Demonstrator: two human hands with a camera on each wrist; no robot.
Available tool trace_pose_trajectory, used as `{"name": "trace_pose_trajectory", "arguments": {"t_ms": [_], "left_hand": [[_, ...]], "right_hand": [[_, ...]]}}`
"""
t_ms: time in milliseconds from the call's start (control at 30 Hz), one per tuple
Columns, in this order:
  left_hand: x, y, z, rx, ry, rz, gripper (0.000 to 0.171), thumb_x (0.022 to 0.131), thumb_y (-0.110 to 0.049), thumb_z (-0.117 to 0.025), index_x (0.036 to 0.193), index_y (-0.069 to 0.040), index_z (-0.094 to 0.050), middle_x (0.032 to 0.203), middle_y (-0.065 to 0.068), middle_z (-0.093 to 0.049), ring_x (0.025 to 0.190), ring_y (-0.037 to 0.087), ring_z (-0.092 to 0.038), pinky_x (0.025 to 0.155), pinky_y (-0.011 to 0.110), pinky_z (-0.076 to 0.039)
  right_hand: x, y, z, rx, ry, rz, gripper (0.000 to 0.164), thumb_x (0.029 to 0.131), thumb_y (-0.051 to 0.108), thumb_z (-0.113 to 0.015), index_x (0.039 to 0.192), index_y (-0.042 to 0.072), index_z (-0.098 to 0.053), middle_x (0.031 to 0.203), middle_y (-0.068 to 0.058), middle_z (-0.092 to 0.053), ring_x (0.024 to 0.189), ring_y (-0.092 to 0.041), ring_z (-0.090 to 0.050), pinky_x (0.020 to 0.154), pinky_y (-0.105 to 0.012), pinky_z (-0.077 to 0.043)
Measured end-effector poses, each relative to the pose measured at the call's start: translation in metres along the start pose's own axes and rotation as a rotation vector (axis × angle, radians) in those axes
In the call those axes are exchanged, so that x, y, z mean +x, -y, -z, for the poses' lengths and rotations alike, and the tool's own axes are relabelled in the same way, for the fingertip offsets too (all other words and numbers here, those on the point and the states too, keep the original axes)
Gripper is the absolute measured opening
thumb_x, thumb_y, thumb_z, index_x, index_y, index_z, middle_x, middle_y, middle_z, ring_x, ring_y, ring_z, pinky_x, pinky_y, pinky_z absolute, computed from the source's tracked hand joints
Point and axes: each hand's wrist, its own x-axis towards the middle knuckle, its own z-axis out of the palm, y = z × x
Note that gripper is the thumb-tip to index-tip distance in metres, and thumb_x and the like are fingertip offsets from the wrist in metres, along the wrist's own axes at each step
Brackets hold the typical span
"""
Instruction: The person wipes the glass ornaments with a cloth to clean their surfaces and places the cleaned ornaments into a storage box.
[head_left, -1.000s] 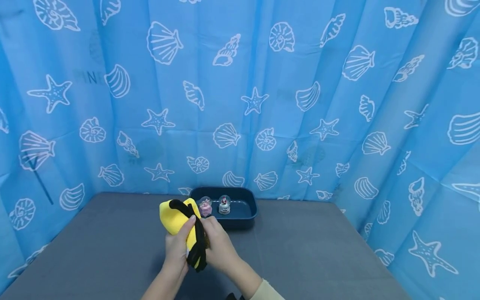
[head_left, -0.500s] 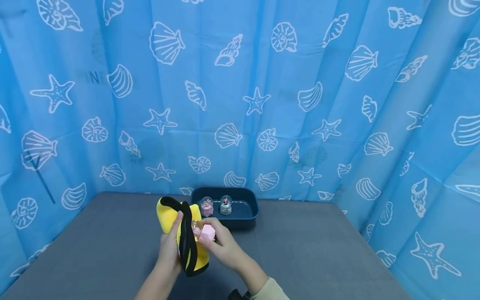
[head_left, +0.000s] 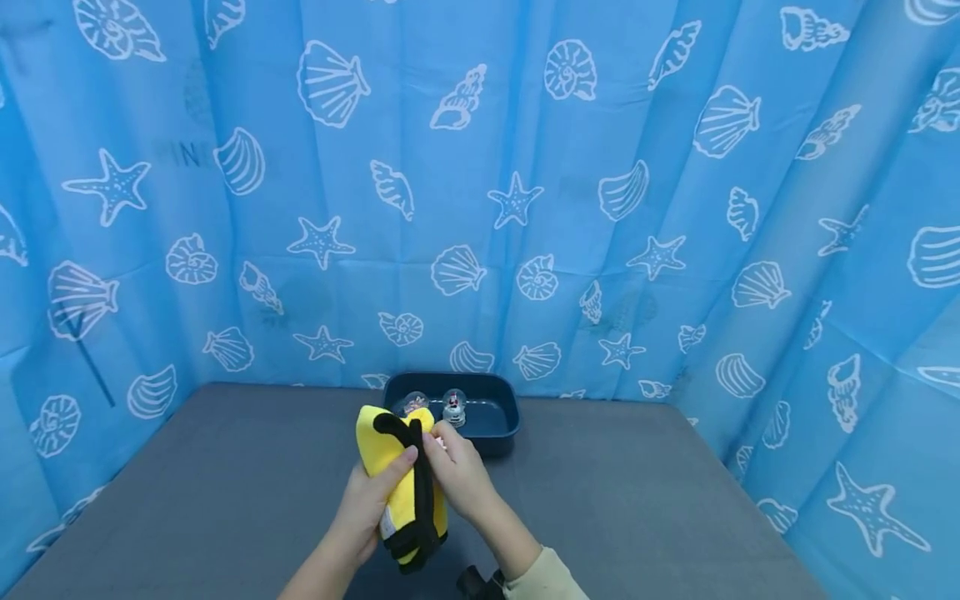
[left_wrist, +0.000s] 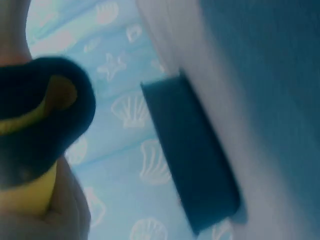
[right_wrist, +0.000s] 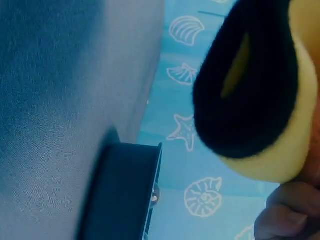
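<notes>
My left hand (head_left: 367, 504) grips a folded yellow cloth (head_left: 401, 492) with black edging, its thumb lying across the front. My right hand (head_left: 459, 471) is at the cloth's upper right edge. Its fingers hold a small pink-based snow globe (head_left: 440, 443), of which only a pale pink bit shows; the rest is hidden by fingers and cloth. Both wrist views show the cloth's black looped edge, the left wrist view with the cloth (left_wrist: 30, 200) beside the fingers, the right wrist view with the cloth (right_wrist: 280, 165) above curled fingers (right_wrist: 282, 220).
Behind the hands, a dark blue tray (head_left: 498, 433) stands at the back of the grey table (head_left: 615, 500). In it are a snow globe with a pale base (head_left: 453, 408) and another globe (head_left: 415, 402), partly hidden by the cloth. A blue shell-patterned curtain (head_left: 570, 208) surrounds the table.
Half a second ago the pink snow globe showed plainly against the cloth; now fingers and cloth mostly cover it. Both hands and the cloth have shifted slightly right.
</notes>
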Motion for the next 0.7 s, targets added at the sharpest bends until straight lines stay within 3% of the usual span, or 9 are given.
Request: {"name": "trace_pose_trajectory", "arguments": {"t_ms": [167, 333, 700], "left_hand": [[0.001, 0.006, -0.003, -0.166, -0.102, 0.017, 0.036, 0.096, -0.030, -0.060, 0.118, -0.006, -0.044, 0.090, -0.002, -0.061, 0.078, 0.011, -0.063, 0.072, 0.025, -0.053], [0.002, 0.007, -0.003, -0.227, -0.186, 0.044, 0.039, 0.096, -0.031, -0.060, 0.121, -0.007, -0.042, 0.090, -0.004, -0.062, 0.079, 0.011, -0.062, 0.073, 0.024, -0.053], [0.003, 0.002, 0.000, -0.406, -0.143, 0.088, 0.037, 0.100, -0.037, -0.052, 0.123, -0.010, -0.040, 0.094, -0.005, -0.059, 0.084, 0.008, -0.061, 0.079, 0.021, -0.051]], "right_hand": [[0.001, -0.003, -0.011, -0.081, -0.039, -0.018, 0.029, 0.101, 0.027, -0.044, 0.085, 0.006, -0.054, 0.062, 0.004, -0.046, 0.055, -0.006, -0.048, 0.049, -0.019, -0.040], [-0.001, -0.008, -0.020, -0.084, -0.080, 0.041, 0.027, 0.100, 0.023, -0.044, 0.083, 0.006, -0.055, 0.065, 0.005, -0.052, 0.060, -0.005, -0.051, 0.054, -0.019, -0.044], [-0.005, -0.017, -0.024, -0.008, -0.090, 0.238, 0.019, 0.095, 0.012, -0.043, 0.080, 0.004, -0.052, 0.055, -0.001, -0.047, 0.050, 0.001, -0.042, 0.044, -0.017, -0.040]]}}
